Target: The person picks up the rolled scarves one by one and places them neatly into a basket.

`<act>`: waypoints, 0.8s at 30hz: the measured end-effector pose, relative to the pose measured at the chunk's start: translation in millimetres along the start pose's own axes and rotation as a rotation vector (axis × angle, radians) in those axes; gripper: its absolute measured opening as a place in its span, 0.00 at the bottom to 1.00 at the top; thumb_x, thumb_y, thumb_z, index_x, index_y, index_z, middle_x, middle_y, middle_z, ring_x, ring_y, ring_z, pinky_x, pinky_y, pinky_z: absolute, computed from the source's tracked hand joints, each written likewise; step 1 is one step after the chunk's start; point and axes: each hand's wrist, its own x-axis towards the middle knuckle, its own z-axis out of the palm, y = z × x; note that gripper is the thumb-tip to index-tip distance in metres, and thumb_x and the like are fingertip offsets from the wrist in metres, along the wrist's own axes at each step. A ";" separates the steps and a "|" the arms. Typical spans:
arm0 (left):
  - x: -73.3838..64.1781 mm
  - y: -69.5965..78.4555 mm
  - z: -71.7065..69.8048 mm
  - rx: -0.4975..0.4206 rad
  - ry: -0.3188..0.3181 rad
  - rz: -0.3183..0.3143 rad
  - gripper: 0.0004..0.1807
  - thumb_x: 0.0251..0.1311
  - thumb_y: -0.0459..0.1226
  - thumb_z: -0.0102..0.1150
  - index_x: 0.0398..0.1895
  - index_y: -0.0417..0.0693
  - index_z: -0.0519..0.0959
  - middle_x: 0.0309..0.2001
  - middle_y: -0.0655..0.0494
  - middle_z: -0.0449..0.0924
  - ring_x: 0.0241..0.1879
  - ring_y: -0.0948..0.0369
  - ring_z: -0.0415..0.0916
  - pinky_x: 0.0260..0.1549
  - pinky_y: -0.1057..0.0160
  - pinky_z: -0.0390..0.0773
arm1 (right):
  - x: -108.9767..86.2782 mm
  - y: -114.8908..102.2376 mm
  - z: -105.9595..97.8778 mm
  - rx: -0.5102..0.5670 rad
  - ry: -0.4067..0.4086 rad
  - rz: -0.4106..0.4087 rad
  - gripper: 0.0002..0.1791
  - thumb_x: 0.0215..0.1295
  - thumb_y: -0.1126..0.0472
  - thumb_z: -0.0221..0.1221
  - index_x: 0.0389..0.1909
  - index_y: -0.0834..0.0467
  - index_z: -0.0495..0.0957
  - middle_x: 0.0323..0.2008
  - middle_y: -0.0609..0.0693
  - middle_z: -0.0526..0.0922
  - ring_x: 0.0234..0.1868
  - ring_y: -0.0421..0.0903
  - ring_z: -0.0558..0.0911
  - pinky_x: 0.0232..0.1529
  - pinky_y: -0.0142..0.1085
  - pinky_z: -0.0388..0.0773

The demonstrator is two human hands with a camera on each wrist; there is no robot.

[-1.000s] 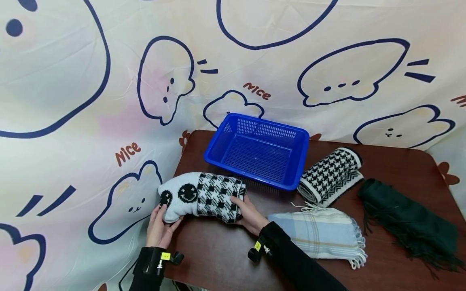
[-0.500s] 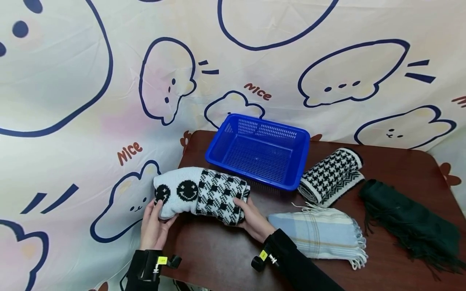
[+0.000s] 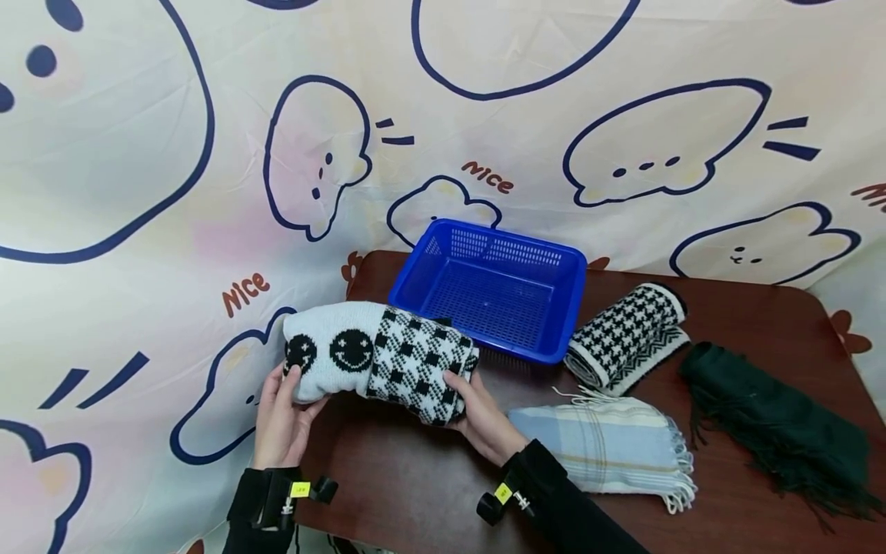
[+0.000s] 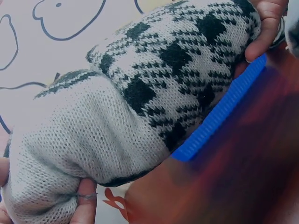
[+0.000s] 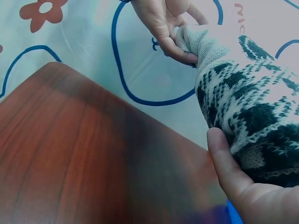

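Between my two hands hangs a rolled knit scarf point(image 3: 415, 358), white with black smiley faces on its left part and black-and-white checks on its right. My left hand point(image 3: 282, 419) grips the white end, thumb on the near side. At the checked end my right hand point(image 3: 484, 415) holds on, its thumb point(image 5: 226, 163) along the roll's edge. In the left wrist view the underside of the white part point(image 4: 88, 135) looks creased where the fingers pinch it. The scarf is lifted over the table and overlaps the near left corner of the blue basket in the head view.
The blue plastic basket point(image 3: 400, 298) stands at the back of the brown table point(image 3: 408, 477). Right of it lie a black-and-white houndstooth scarf roll point(image 3: 626, 335), a light blue plaid scarf point(image 3: 602, 446) with fringe and a dark green scarf point(image 3: 775, 423). A patterned curtain point(image 3: 228, 185) hangs behind.
Both hands have raised the knit scarf off the table area. Its white end moved left and up with my left hand, and the right hand shifted slightly right. The other scarves and basket stayed put.
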 end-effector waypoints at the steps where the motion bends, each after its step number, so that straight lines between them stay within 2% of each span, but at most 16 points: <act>1: 0.6 0.9 1.7 0.003 -0.007 0.004 0.20 0.85 0.44 0.49 0.74 0.59 0.64 0.71 0.59 0.61 0.65 0.61 0.67 0.53 0.62 0.83 | -0.1 -1.5 0.0 0.005 0.006 -0.008 0.41 0.84 0.49 0.53 0.86 0.44 0.40 0.81 0.63 0.55 0.63 0.56 0.80 0.61 0.57 0.81; 10: 9.2 4.8 17.8 0.007 -0.071 0.044 0.20 0.86 0.43 0.46 0.75 0.58 0.63 0.72 0.57 0.61 0.68 0.57 0.65 0.54 0.61 0.83 | -2.0 -13.3 -4.8 0.025 0.052 -0.052 0.38 0.84 0.50 0.52 0.85 0.44 0.44 0.79 0.63 0.61 0.63 0.57 0.80 0.59 0.57 0.82; 16: 16.2 4.2 32.6 -0.006 -0.077 0.062 0.18 0.85 0.43 0.48 0.72 0.58 0.66 0.72 0.56 0.62 0.66 0.56 0.66 0.53 0.60 0.83 | -5.6 -25.5 -10.5 0.039 0.051 -0.089 0.38 0.84 0.50 0.52 0.85 0.42 0.43 0.79 0.63 0.60 0.63 0.56 0.80 0.59 0.58 0.83; 24: 26.9 2.8 51.7 -0.009 -0.096 0.055 0.17 0.85 0.42 0.48 0.71 0.56 0.67 0.72 0.55 0.62 0.67 0.56 0.67 0.53 0.59 0.83 | -7.5 -38.3 -20.3 0.089 0.049 -0.124 0.35 0.87 0.53 0.49 0.85 0.39 0.44 0.80 0.59 0.60 0.66 0.54 0.78 0.61 0.60 0.82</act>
